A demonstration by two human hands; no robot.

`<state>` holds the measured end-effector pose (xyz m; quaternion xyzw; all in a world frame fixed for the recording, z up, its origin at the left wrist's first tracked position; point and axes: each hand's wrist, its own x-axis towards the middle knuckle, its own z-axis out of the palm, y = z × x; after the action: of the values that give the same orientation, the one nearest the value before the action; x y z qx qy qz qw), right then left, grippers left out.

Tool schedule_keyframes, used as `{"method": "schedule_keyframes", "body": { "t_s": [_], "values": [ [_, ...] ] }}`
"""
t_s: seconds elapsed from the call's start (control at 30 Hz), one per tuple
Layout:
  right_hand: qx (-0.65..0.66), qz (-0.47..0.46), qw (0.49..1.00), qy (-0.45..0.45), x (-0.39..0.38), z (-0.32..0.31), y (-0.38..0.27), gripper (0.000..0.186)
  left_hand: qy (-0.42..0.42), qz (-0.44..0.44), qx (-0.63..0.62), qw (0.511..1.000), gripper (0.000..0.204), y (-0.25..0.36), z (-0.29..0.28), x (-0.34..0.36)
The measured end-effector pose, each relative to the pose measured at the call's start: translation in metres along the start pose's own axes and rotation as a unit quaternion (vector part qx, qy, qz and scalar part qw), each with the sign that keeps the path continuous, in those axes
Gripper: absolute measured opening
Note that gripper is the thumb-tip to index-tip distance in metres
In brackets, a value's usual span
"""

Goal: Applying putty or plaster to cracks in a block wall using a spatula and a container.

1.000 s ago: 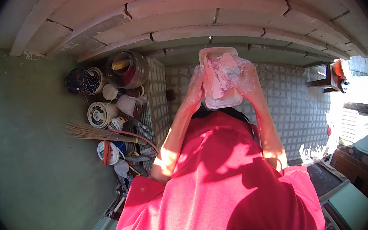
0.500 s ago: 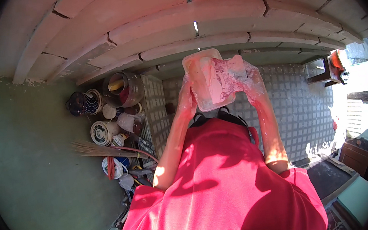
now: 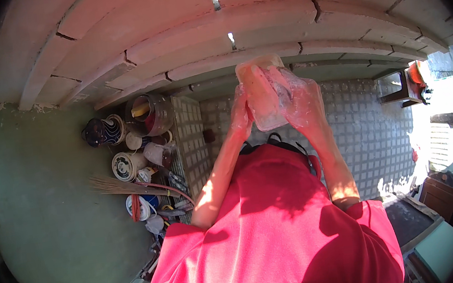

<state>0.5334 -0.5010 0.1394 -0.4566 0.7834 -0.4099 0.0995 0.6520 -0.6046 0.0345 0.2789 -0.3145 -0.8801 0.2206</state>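
A pale, rounded rectangular plastic tub [image 3: 262, 116] is held up in front of me, smeared inside and out. My left hand [image 3: 240, 111] grips its left side, fingers closed on the wall. Over the tub's right half is my right hand [image 3: 304, 100], coated with whitish paste. Its fingers are closed around a thin, flat, paste-smeared piece [image 3: 282, 87], seen nearly edge-on and partly covered by the hand. Whether that piece touches the tub, I cannot tell.
Pale panelled wall [image 3: 181, 30] with ledges rises ahead. Buckets [image 3: 129, 165], a clear bin [image 3: 149, 115] and a twig broom [image 3: 126, 186] crowd the left. A small wooden stand [image 3: 402, 89] stands far right on the checked floor [image 3: 363, 127].
My right hand has moved left over the tub and turned the flat smeared piece from broad side to nearly edge-on. The tub has shifted slightly right.
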Motion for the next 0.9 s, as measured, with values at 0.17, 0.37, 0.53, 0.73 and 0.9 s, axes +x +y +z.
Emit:
{"method": "schedule_keyframes", "body": {
  "t_s": [0.17, 0.37, 0.53, 0.73, 0.9],
  "values": [
    [-0.015, -0.024, 1.000, -0.012, 0.004, -0.002, 0.005, 0.038, 0.018, 0.000, 0.006, 1.000, 0.053, -0.008, 0.008, 0.008],
    [0.015, 0.008, 1.000, 0.002, -0.004, -0.004, 0.022, 0.038, 0.047, -0.024, 0.038, 0.998, 0.054, -0.022, 0.009, 0.005],
    [0.203, 0.063, 0.977, 0.036, 0.002, -0.006, 0.072, 0.036, 0.008, -0.029, -0.029, 0.999, 0.050, -0.020, 0.008, 0.023],
    [0.510, 0.137, 0.837, 0.145, 0.010, 0.002, 0.113, 0.027, 0.043, 0.015, -0.070, 0.997, 0.058, -0.017, -0.009, 0.030],
    [0.402, 0.072, 0.853, 0.326, 0.067, 0.033, 0.150, 0.022, 0.075, 0.068, -0.095, 0.990, 0.056, -0.008, -0.036, 0.027]
  ]
}}
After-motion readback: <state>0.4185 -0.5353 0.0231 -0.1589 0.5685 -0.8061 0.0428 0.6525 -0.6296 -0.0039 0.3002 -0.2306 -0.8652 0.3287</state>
